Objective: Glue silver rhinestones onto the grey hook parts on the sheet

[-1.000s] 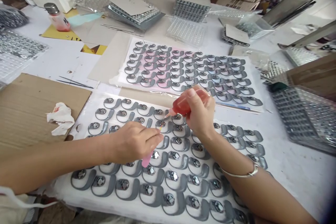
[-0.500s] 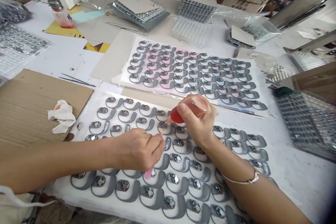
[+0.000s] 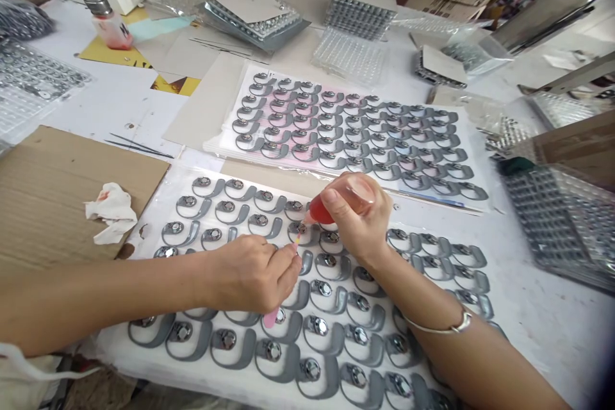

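Observation:
My right hand (image 3: 358,221) is wrapped round a clear squeeze bottle (image 3: 336,202) of red liquid, tipped so its narrow nozzle points down to the left. Close under the nozzle is a round silvery setting (image 3: 300,229) on a grey curved piece; whether they touch I cannot tell. My left hand (image 3: 262,272) pinches a slim pink stick (image 3: 271,318) with a yellow part near its upper end, held at that same setting. Rows of similar grey pieces with faceted stones lie on a white sheet (image 3: 154,368) beneath both hands, which hide some of them.
Behind lies a second sheet (image 3: 225,141) of the grey pieces. To the left are brown cardboard (image 3: 57,192), a crumpled tissue (image 3: 113,211), tweezers (image 3: 139,145) and a metal-capped bottle (image 3: 108,25). Stacked trays (image 3: 542,218) stand at right.
My right hand and the bottle have shifted very slightly left. My left hand and the pink stick stay almost in place.

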The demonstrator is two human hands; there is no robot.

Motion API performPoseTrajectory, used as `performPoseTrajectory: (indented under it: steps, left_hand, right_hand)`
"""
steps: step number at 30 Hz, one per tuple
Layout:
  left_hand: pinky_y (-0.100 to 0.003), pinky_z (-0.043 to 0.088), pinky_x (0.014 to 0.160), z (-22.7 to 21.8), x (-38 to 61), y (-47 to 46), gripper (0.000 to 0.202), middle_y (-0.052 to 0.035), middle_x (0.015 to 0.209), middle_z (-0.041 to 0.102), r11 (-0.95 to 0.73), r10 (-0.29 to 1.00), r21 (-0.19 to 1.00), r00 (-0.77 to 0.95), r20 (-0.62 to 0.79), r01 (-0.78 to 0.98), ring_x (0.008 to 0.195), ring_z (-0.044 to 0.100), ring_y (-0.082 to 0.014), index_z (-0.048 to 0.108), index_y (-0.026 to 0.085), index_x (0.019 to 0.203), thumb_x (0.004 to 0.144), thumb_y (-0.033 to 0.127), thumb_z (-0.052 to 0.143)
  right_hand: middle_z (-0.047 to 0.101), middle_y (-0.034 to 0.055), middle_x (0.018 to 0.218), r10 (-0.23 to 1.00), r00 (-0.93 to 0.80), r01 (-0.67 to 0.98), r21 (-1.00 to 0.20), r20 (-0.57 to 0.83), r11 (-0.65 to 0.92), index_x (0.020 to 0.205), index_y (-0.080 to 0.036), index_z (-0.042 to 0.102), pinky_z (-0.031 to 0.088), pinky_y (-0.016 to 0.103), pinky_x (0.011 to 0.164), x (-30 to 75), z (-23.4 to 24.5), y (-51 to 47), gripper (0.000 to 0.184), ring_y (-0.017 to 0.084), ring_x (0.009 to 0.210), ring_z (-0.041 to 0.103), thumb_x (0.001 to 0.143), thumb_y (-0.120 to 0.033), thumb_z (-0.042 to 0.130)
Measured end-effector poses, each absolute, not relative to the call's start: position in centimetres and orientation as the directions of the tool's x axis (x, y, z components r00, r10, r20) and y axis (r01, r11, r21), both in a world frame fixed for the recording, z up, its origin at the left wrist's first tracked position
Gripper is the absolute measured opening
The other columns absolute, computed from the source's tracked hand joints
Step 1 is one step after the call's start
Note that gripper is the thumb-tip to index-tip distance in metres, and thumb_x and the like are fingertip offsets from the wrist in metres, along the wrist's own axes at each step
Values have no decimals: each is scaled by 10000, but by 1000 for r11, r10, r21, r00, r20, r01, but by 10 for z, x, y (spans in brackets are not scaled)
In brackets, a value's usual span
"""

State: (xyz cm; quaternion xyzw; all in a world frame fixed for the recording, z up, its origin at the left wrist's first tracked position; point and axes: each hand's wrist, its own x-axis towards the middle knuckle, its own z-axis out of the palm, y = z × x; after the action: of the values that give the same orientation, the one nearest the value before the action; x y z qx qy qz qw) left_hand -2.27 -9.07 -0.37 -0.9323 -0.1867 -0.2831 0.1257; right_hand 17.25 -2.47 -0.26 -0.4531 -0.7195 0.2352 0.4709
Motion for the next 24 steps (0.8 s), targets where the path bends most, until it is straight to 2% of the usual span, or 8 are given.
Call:
performPoseTrajectory:
  steps: [11, 24]
  left_hand:
    - [-252, 495, 359, -5, -23, -91, 116, -181, 829, 728, -911, 284, -82, 758, 587, 405, 473, 609, -153, 667, 6, 883, 780, -3, 615]
    - [-247, 517, 385, -2, -23, -91, 133, -149, 776, 728, -902, 299, -82, 751, 589, 423, 485, 623, -152, 663, 29, 871, 827, 3, 540]
  right_hand:
    - [613, 9, 634, 826, -144, 472, -695, 546, 542, 644, -199, 596, 467, 310, 600, 172, -3, -23, 343, 147, 589, 571, 852, -470, 629]
    - [623, -7, 630, 778, -161, 478, -642, 607, 600, 656, -197, 586, 466, 284, 588, 172, -4, -23, 298, 131, 583, 574, 855, -411, 642]
